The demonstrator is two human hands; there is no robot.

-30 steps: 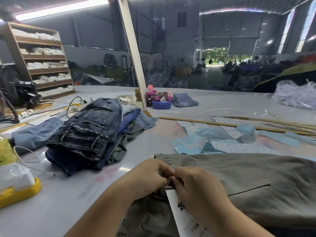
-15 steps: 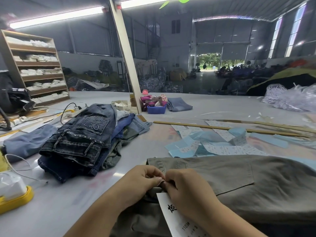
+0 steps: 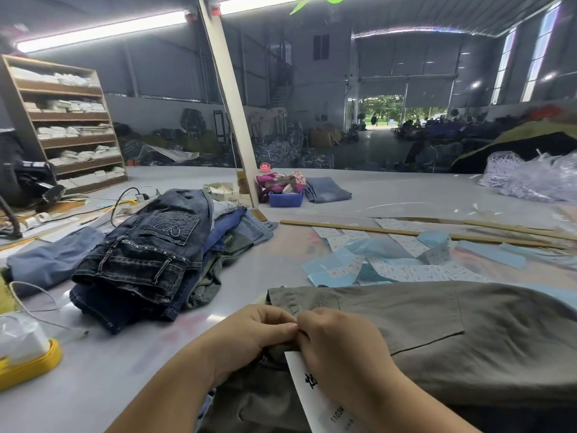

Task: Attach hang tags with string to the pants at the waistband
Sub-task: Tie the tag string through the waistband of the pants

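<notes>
While our surface (image 3: 281, 189) carries a jeans pile (image 3: 146, 254) and loose labels (image 3: 390, 264), we work the olive pants (image 3: 437, 332) lying nearest us. Our left hand (image 3: 253, 335) and right hand (image 3: 340, 348) pinch together at the waistband, each grip clenched there; the string itself is hidden. We judge the fastening half done; next, pull it snug. A white tag (image 3: 315, 398) hangs under our right hand.

Drawn slightly lower in the frame over the past second: left hand (image 3: 259, 335) and right hand (image 3: 340, 354), fingertips pinched together at the olive pants (image 3: 437, 332) waistband. Shifted down toward lower centre: white hang tag (image 3: 307, 389) under the right hand. More ceiling in view along the top edge.
</notes>
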